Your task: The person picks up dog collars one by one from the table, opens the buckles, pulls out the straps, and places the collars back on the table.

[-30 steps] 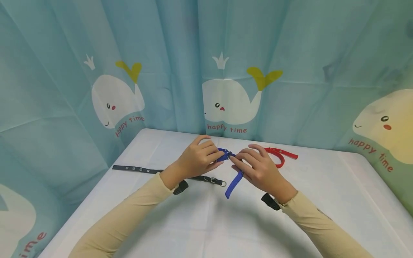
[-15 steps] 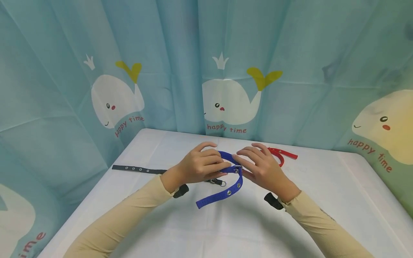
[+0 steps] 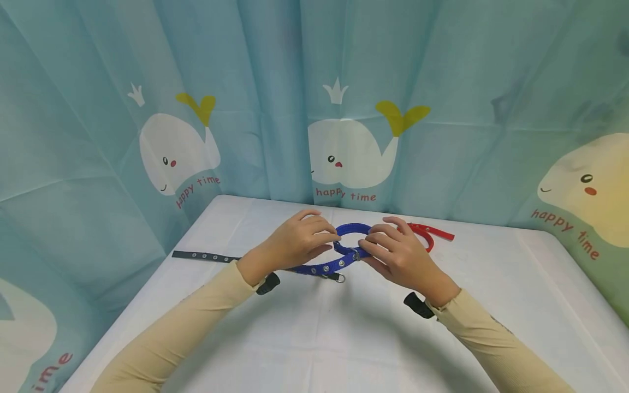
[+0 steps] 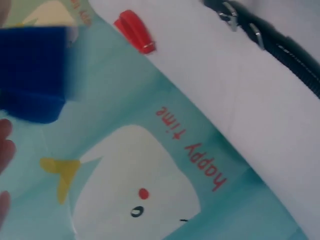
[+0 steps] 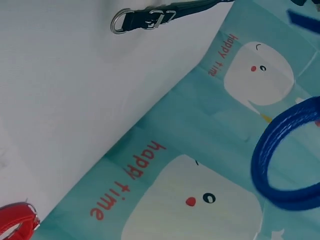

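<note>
Blue collar (image 3: 348, 259) has swung, long tail (image 3: 324, 268) pointing left, right grip (image 3: 400, 256) pinching its loop (image 3: 354, 227), left grip (image 3: 298, 241) unclear.

1. There's room over the front of the counter (image 3: 314, 344), between the sleeves (image 3: 196, 322).
2. The blue strap (image 3: 352, 227) blocks the gap between both hands.
3. The black strap (image 3: 211, 257) and red strap (image 3: 439, 233) lie further back.
4. The curtain (image 3: 277, 109) blocks the back.

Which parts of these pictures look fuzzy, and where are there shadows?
Left wrist view: the blue strap is badly blurred, the printed whale clearer; right wrist view: the strap's loop looks sharper; head view: soft shadows on the white table.
</note>
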`<state>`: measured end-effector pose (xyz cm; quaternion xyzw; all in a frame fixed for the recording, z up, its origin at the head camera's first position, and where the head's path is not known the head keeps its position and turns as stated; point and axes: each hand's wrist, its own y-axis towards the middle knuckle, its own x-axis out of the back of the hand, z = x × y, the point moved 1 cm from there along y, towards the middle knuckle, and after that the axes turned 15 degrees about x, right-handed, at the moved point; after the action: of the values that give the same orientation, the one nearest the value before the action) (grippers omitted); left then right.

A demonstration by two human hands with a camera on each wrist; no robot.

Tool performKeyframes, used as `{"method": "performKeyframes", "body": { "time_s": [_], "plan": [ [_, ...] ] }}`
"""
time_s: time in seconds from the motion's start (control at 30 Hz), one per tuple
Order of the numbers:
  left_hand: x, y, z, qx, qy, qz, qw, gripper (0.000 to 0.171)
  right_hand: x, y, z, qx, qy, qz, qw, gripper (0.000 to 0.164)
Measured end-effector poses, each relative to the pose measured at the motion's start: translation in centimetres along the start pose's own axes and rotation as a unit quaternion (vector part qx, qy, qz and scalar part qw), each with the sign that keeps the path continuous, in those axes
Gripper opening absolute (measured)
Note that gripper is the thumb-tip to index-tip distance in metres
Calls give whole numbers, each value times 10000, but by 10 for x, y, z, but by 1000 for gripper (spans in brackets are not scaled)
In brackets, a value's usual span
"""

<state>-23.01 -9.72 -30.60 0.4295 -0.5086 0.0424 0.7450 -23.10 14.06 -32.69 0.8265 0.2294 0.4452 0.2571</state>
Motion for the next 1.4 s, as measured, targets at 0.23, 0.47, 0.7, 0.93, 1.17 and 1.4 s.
{"method": "performKeyframes", "body": {
  "time_s": [0.23,0.47,0.7,0.93,1.17,1.4],
  "plan": [
    [6,5,-16,380,-25,555,9977,40,-2,2,0,-2,-97,26,9999,34],
    [1,5,-26,665,460,139,9966,39,-3,10,1,-132,-206,-111,9996,41],
    [-2,8,-29,724,620,-477,9943,26,-4,14,2,-233,-231,-240,9992,43],
    [0,7,-27,712,520,-957,9915,22,-3,15,0,-265,-278,-323,9987,43],
    [-2,7,-29,460,301,-1045,9930,15,-4,15,1,-128,-217,-192,9995,35],
    [-6,6,-31,633,-94,-835,9945,19,-6,14,3,-133,-162,-48,9998,25]
  ]
}}
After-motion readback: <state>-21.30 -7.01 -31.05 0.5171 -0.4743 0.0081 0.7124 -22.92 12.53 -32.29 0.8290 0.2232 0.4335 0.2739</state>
